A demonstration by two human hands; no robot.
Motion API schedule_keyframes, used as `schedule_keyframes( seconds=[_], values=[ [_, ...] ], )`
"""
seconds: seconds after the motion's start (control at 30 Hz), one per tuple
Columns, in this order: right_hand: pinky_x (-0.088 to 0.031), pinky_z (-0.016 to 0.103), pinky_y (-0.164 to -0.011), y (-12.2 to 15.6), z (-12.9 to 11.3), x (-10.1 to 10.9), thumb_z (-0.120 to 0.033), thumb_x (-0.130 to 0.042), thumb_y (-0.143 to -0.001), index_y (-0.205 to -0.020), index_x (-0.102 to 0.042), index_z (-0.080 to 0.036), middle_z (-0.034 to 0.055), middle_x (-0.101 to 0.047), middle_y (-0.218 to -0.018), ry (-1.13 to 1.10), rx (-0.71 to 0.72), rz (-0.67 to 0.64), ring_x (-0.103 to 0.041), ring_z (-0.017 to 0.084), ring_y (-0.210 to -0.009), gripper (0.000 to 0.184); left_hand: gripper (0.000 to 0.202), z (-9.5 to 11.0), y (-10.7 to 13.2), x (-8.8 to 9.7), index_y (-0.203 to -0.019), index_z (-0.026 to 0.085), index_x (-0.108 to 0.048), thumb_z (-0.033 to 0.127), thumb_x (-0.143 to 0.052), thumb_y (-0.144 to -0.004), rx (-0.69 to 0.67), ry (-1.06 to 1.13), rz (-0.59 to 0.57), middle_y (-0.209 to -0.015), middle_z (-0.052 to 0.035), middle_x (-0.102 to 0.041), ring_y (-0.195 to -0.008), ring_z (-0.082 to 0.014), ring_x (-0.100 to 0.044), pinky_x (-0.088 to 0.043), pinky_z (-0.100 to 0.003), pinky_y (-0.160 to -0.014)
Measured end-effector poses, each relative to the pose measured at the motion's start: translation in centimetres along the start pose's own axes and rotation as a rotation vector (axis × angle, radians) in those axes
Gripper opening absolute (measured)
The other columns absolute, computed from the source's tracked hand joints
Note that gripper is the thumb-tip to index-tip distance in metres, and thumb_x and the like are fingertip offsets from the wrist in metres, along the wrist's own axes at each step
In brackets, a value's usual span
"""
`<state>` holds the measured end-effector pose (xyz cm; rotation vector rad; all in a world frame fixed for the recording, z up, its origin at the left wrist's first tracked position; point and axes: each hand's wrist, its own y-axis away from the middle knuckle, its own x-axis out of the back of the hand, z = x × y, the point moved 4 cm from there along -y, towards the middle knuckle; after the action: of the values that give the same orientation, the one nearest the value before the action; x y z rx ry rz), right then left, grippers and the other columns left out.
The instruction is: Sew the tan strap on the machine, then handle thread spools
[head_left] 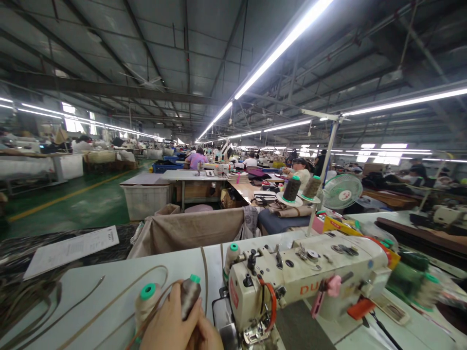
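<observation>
Low in the view, my left hand [164, 323] is closed about a grey-brown thread spool [190, 296] with a green top, which leans to the right. My right hand [208, 334] is closed against the lower end of the same spool, its fingers partly hidden by the left. A thin brown strip [151, 313] runs by my left hand. Just left of it stands a beige thread spool [146, 305] with a green top. The sewing machine [288, 267] is to the right of both hands, its needle area near my right hand.
Long strips [105, 311] lie across the white table [87, 279]. Another spool [230, 257] stands behind the machine head. Beyond the table edge is a cloth-lined bin [193, 233]. A printed sheet [73, 250] lies left, a fan [343, 191] stands right. Co-workers sit farther back.
</observation>
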<state>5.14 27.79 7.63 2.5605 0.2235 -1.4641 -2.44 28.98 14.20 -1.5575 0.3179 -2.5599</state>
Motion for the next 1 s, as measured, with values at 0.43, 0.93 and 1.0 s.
schedule_keyframes(
  seconds=[0.43,0.93,1.0],
  values=[
    [-0.055,0.047,-0.104,0.9,-0.7,-1.0,-0.055,-0.089,-0.072,-0.141,-0.069,-0.026,0.0122,-0.070,-0.140,0.089,0.034,-0.148,-0.067,0.032,-0.128,0.079,0.050,-3.5,0.9,-1.8,-0.140,0.029,-0.064,0.018,-0.053,-0.093,-0.612,-0.267,0.505,-0.144,-0.0131,-0.069,-0.129,-0.0339,-0.069,-0.059,-0.048,-0.102],
    [-0.060,0.045,-0.089,2.1,-0.5,-3.2,-0.051,-0.097,-0.064,-0.129,-0.070,-0.023,0.0122,-0.076,-0.120,0.059,0.004,-0.111,-0.073,0.032,-0.110,0.075,0.042,-1.9,-0.4,3.4,-0.118,0.026,-0.071,0.051,-0.040,-0.106,-0.090,0.561,0.382,-0.123,-0.0056,-0.078,-0.118,-0.0287,-0.072,-0.055,-0.051,-0.108],
    [-0.060,0.043,-0.088,2.2,-0.6,-2.8,-0.049,-0.097,-0.066,-0.127,-0.071,-0.024,0.0110,-0.076,-0.121,0.028,-0.013,-0.090,-0.074,0.030,-0.108,0.071,0.042,-1.5,-0.3,4.3,-0.122,0.025,-0.071,0.050,-0.041,-0.106,-0.150,0.535,0.415,-0.125,-0.0065,-0.077,-0.121,-0.0284,-0.069,-0.052,-0.050,-0.110]
  ],
)
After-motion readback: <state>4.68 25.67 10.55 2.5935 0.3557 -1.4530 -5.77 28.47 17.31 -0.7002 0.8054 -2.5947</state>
